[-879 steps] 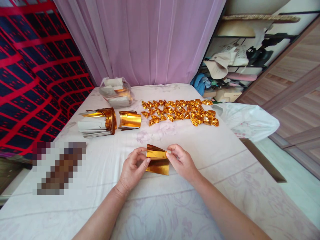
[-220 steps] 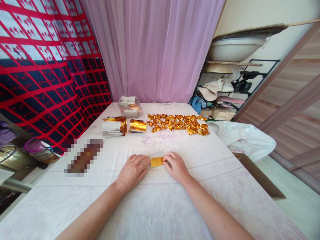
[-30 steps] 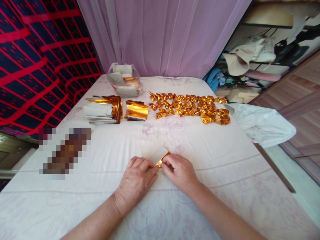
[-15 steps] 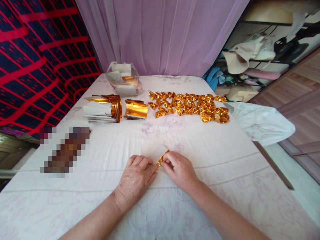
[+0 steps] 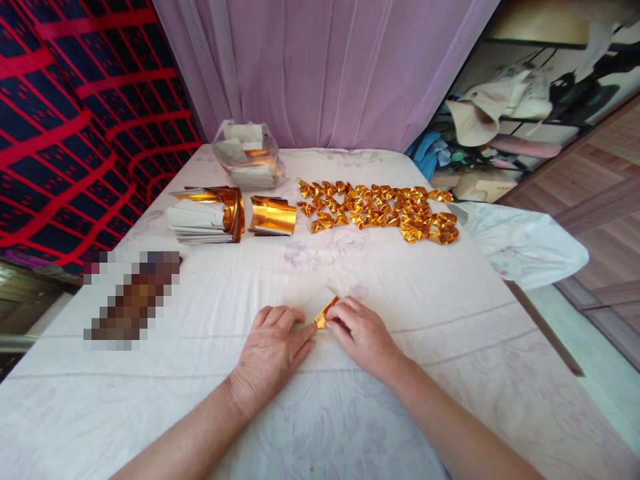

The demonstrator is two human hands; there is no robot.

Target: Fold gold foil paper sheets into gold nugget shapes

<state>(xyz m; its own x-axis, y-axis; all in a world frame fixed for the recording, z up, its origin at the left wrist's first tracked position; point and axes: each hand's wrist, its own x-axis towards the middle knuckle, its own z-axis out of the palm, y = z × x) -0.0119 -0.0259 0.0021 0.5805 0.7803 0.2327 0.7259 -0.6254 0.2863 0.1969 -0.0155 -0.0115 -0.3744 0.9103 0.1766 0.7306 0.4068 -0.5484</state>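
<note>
The left hand lies palm down, fingers loosely open, gripping nothing, index tip on the sheet's near end. The right hand pinches its gold right edge between curled fingers and thumb. Sheet rests on the table, between the hands. Farther: left, two stacks; right, folded pieces; behind the stacks, a bag

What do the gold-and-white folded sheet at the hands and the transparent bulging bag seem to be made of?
The folded sheet: probably foil-coated paper; gold side glossy, pale side matte. The bag: likely thin plastic, shiny; it is see-through and creased.
</note>
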